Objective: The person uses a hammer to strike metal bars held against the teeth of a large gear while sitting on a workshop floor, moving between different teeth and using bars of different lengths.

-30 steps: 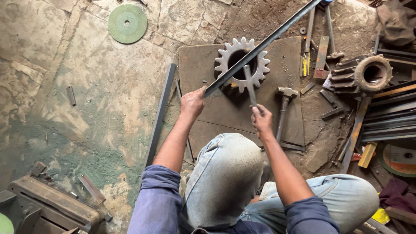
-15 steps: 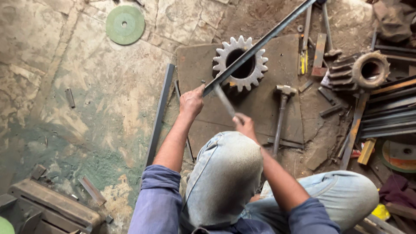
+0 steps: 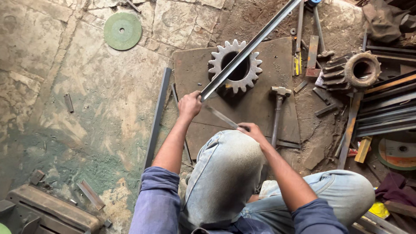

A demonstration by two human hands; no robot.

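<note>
My left hand (image 3: 189, 104) grips the near end of a long steel bar (image 3: 250, 47) that slants up to the right across a large toothed gear ring (image 3: 235, 66). The ring lies on a flat rusty steel plate (image 3: 277, 65). My right hand (image 3: 252, 131) holds a thin flat metal strip (image 3: 220, 115) whose tip points toward the bar's near end. A hammer (image 3: 277, 108) lies on the plate just right of my right hand. My knee in blue jeans hides the plate's near edge.
A green grinding disc (image 3: 122, 30) lies on the stone floor at far left. A dark steel bar (image 3: 157, 116) lies beside the plate's left edge. A heavy gear (image 3: 354, 70) and stacked steel bars (image 3: 385, 108) fill the right side. Metal scraps sit at bottom left.
My right hand has pulled back from the gear toward my knee, taking the thin strip with it. My left hand still holds the long bar in the same place.
</note>
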